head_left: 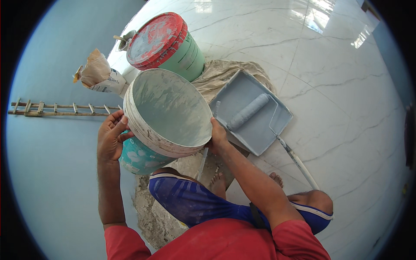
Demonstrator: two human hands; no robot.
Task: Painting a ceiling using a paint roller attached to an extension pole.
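Forearms [110, 190] upward, my left grip [112, 136] and right grip [218, 135] clasped on opposite sides of the tilted bucket [164, 121], mid-frame.

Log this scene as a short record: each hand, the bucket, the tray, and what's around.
Left hand: fingers at the bucket's left rim
Right hand: holding the bucket's right side
Bucket: teal outside, pale rim, mouth tilted up toward the camera
Tray: grey, paint roller lying in it
Around: red-lidded green bucket, paper bag, ladder
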